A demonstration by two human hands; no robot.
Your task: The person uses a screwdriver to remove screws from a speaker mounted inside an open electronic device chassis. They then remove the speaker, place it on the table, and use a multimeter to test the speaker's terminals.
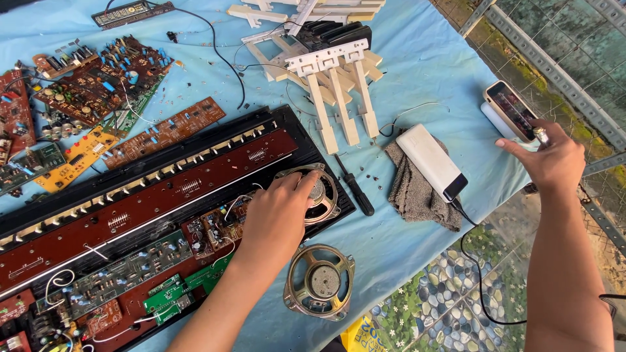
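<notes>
Speaker (317,193), round with a grey magnet at its centre and a metal frame, is seated in the right end of the opened black keyboard case (195,140) and is gripped by the left hand (280,212). A phone (512,111) is touched by the right hand (551,160), its fingers loosely curled. A second speaker (321,281) lies loose on the blue cloth (417,58).

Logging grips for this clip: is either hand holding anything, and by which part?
The left hand grips the speaker mounted in the keyboard case by its rear magnet. The right hand touches the phone's lower end; a true hold cannot be told.
</notes>
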